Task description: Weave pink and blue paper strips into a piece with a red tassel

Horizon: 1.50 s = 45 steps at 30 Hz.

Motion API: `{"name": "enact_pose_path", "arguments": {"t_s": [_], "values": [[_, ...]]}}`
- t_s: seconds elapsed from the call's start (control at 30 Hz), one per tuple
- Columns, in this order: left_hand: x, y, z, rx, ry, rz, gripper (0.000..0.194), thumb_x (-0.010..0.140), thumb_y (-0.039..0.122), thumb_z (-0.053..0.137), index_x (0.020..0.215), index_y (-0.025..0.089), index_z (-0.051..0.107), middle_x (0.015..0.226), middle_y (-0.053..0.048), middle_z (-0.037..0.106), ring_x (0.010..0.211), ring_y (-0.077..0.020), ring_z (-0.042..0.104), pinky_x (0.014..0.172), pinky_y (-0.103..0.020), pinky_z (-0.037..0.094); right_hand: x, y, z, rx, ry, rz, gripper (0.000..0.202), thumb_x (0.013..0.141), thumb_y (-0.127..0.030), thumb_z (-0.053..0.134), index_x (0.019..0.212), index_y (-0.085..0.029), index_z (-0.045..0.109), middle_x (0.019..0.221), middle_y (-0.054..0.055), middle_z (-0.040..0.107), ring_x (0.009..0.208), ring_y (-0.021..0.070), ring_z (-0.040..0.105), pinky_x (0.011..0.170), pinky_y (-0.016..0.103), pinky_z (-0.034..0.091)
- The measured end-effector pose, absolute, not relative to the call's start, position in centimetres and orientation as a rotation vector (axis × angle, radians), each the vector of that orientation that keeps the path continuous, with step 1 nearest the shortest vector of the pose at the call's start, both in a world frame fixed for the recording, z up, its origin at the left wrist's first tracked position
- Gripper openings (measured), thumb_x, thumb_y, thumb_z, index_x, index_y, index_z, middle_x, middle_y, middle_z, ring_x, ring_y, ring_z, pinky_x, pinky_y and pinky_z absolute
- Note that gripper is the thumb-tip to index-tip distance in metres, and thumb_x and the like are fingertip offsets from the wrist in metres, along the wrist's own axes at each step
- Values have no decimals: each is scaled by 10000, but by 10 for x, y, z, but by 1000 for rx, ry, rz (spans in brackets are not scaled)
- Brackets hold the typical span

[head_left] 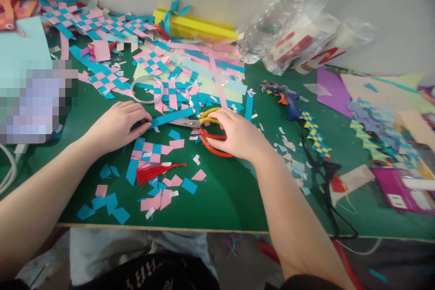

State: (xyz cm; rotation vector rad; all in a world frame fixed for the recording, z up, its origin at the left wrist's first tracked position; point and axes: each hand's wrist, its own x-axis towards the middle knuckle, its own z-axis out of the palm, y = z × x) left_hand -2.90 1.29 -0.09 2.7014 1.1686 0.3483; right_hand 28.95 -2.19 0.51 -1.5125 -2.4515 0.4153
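Note:
My left hand [118, 124] pinches one end of a blue paper strip [172, 118], which stretches rightward over the table. The fingers of my right hand [234, 133] are in the handles of a pair of scissors [190, 123], one yellow loop and one red-orange. Its blades point left and lie along the strip's lower edge; whether they touch it I cannot tell. Just below sits a woven pink-and-blue paper piece [146, 152], with a red tassel [154, 173] lying over its lower part. Loose pink and blue paper scraps [113, 204] are scattered nearer to me.
A roll of clear tape [147, 89] lies behind my hands, among paper strips and woven pieces. At right are a blue glue gun [290, 104] and its black cord. Bagged paper cups [299, 43] stand at the back, a phone [37, 104] at left.

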Motion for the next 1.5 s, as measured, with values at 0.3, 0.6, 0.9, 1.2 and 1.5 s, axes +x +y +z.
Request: {"name": "enact_pose_path", "arguments": {"t_s": [0.3,0.6,0.9,1.2,1.5], "values": [[-29,14,-2,2739,1139,357,360,985,404,376,1017,183,658,982,-66,678,945,-228,625,863,-372,450,287,-22,6,-1526,-2444,397,359,830,-408,604,1120,-200,564,1238,120,620,1145,314,600,924,490,531],[-28,14,-3,2746,1142,347,348,987,399,377,1016,189,653,987,-61,674,947,-226,623,854,-368,448,288,-23,6,-1529,-2443,407,377,822,-413,612,1130,-200,565,1245,127,617,1143,313,601,939,500,526],[-28,13,0,2763,1142,324,351,996,406,375,1024,186,647,991,-62,667,956,-221,614,864,-360,449,286,-23,7,-1535,-2455,397,389,826,-408,610,1138,-181,562,1255,141,610,1155,314,594,939,490,525],[-27,12,4,2786,1127,289,302,1011,347,402,1034,152,630,999,-68,657,951,-199,589,872,-351,439,287,-23,7,-1530,-2452,382,371,827,-416,593,1128,-200,564,1221,133,621,1113,320,611,894,507,536],[-29,15,0,2817,1100,344,312,1011,360,392,1016,161,632,973,-60,661,917,-193,596,847,-342,442,286,-23,8,-1547,-2454,377,367,833,-415,592,1117,-185,563,1237,139,614,1126,317,605,906,494,533]]}}
